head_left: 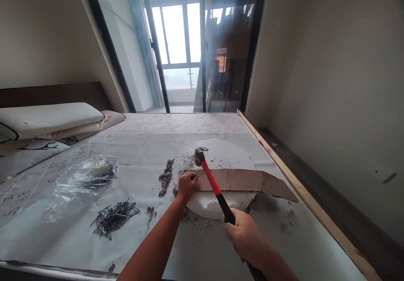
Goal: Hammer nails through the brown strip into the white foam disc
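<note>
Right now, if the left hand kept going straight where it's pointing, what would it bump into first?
Probably the dotted brown strip, which the left hand seems to touch. The hammer head shows just ahead too, but it looks higher up; the depth is hard to judge.

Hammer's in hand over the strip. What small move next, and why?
Probably a light tap with the hammer: the right hand holds it, and the left hand seems to pinch a nail against the brown strip, near the hammer's head in view.
</note>
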Motion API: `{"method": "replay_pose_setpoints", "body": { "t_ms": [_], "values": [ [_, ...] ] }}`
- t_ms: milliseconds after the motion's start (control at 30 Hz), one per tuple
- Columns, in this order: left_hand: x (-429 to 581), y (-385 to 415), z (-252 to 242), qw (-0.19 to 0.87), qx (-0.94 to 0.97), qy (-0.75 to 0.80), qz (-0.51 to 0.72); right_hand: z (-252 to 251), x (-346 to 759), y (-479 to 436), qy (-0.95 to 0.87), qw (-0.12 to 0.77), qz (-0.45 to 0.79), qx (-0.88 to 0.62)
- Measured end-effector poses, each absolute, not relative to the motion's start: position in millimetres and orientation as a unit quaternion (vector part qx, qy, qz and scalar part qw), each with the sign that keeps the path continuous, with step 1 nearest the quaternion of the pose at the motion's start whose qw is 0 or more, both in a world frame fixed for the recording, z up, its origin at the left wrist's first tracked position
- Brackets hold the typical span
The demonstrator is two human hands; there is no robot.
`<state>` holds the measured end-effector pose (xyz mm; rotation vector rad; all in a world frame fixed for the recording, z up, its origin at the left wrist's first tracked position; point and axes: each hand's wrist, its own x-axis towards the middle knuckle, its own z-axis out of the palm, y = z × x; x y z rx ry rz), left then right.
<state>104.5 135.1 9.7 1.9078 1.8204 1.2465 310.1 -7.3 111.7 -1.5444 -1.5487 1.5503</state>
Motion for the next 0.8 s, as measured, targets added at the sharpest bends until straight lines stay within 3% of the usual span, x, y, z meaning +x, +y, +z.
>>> {"method": "replay_pose_setpoints", "body": {
  "t_ms": [167,367,533,700,800],
  "values": [
    [105.3,132.2,4.1,0.098,0.649,0.629,0.416,103.4,299.0,-4.2,-0.578,0.178,0.545,-0.581],
    [104.1,128.3,0.9,0.108,0.652,0.625,0.415,98.6,299.9,-5.2,-0.577,0.209,0.54,-0.576],
    [103.2,127.2,-0.1,0.102,0.647,0.635,0.41,98.9,297.9,-4.6,-0.573,0.161,0.557,-0.579],
    [103.3,127.3,-0.1,0.099,0.652,0.632,0.406,92.4,295.9,-5.4,-0.588,0.217,0.522,-0.579],
    [102.6,127.3,0.7,0.092,0.653,0.634,0.404,89.5,292.4,-5.0,-0.588,0.196,0.518,-0.59]
  ]
}}
